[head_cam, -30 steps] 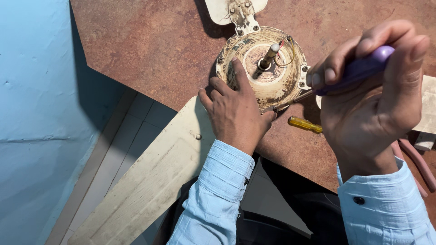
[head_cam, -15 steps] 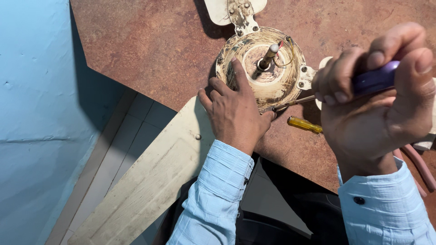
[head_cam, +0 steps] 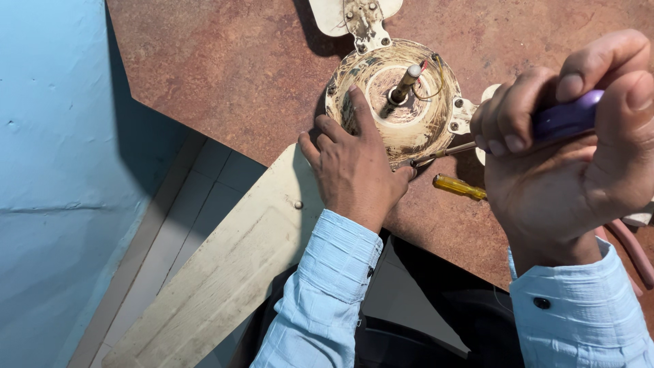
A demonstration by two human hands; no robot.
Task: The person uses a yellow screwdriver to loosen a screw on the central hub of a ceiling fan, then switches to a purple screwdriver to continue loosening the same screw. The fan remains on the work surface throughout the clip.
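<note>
A worn cream ceiling-fan motor housing [head_cam: 388,102] with a steel shaft [head_cam: 403,85] standing up from its middle lies on the brown table [head_cam: 238,61]. My left hand [head_cam: 354,167] rests on the near rim of the housing and holds it steady. My right hand [head_cam: 565,157] grips a purple-handled screwdriver [head_cam: 565,117]; its metal shank [head_cam: 443,152] reaches left to the lower edge of the housing. A cream fan blade [head_cam: 225,272] runs from under my left hand down over the table's edge.
A small yellow-handled screwdriver [head_cam: 458,187] lies on the table just below the shank. Another fan blade [head_cam: 334,13] sticks out at the top. A reddish tool handle [head_cam: 630,249] lies at the right edge. Grey floor tiles [head_cam: 184,218] and a blue wall [head_cam: 54,170] are left.
My right hand has turned and shifted on the purple handle, fingers now wrapped more over it. My left hand and the motor housing have stayed put.
</note>
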